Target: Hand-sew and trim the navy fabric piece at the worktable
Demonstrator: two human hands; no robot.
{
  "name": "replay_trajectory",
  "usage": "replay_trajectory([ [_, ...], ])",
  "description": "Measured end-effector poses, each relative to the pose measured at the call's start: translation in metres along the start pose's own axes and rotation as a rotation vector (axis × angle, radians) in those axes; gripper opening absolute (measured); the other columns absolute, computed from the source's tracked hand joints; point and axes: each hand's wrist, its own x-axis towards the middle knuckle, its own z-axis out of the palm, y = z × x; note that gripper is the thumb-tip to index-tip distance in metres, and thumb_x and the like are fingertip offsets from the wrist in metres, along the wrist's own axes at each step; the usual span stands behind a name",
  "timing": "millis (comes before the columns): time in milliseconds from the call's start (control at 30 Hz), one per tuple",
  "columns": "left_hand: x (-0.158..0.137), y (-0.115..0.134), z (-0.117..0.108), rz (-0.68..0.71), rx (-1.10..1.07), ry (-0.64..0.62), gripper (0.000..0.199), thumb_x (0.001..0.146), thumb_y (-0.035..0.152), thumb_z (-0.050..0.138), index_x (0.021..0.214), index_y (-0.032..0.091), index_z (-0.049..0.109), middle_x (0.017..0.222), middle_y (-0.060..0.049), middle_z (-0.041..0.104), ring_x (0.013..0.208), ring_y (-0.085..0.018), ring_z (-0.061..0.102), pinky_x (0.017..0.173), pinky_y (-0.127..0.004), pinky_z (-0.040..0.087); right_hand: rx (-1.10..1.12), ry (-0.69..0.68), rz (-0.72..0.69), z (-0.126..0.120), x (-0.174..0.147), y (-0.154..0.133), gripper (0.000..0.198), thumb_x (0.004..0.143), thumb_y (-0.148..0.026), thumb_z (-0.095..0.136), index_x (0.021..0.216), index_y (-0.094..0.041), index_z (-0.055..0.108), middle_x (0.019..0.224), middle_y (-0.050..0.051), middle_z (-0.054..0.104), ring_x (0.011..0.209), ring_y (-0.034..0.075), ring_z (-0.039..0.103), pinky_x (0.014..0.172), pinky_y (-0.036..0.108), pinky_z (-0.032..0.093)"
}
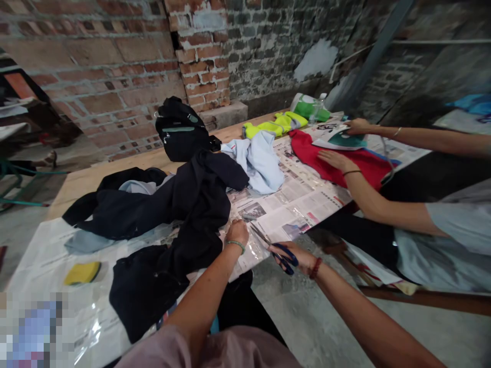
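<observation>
My right hand (301, 257) grips a pair of scissors (284, 258) with dark blue handles, off the table's near edge. Their blades point up and left toward my left hand (237, 232), a short way apart from it. The fingers of my left hand are curled closed beside the edge of a dark garment (203, 204); what they pinch is too small or hidden to tell. The dark garment lies bunched across the newspaper, one part spreading toward my lap. A pale blue garment (264, 161) lies crumpled just beyond it.
Newspaper (303, 204) under clear plastic covers much of the wooden table (61, 197). A yellow sponge (82, 273) lies at left, a black backpack (180, 130) at the back. On the right, another person presses an iron (339, 139) on a red garment (326, 163). A yellow-green garment (274, 125) lies behind.
</observation>
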Motion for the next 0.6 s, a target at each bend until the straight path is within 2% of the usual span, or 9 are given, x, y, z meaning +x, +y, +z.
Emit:
replay_trajectory([
  [167, 0.007, -0.011, 0.004, -0.018, -0.066, 0.007, 0.019, 0.080, 0.017, 0.046, 0.080, 0.017, 0.065, 0.092, -0.006, 0.062, 0.088, -0.016, 0.055, 0.079, -0.026, 0.041, 0.045, -0.043, -0.003, 0.003, 0.004, -0.002, 0.049, 0.065, -0.060, 0.060, 0.076, -0.013, 0.052, 0.057, -0.002, 0.055, 0.040, 0.008, 0.050, 0.037, 0.018, 0.034],
  [333, 0.011, -0.017, 0.008, -0.033, -0.113, 0.007, 0.018, 0.079, 0.019, 0.047, 0.079, 0.018, 0.065, 0.086, -0.002, 0.063, 0.081, -0.014, 0.055, 0.074, -0.024, 0.042, 0.083, -0.046, -0.032, 0.008, 0.016, -0.001, 0.046, 0.067, -0.057, 0.060, 0.076, -0.013, 0.050, 0.055, -0.004, 0.051, 0.037, 0.006, 0.046, 0.035, 0.018, 0.033],
  [600, 0.008, -0.017, 0.004, 0.029, -0.101, -0.004, 0.018, 0.078, 0.013, 0.046, 0.073, 0.016, 0.062, 0.084, -0.004, 0.060, 0.084, -0.015, 0.052, 0.079, -0.026, 0.040, -0.084, -0.016, -0.056, 0.011, 0.027, 0.009, 0.044, 0.063, -0.057, 0.062, 0.070, -0.015, 0.051, 0.049, -0.007, 0.045, 0.031, 0.005, 0.040, 0.031, 0.018, 0.029],
])
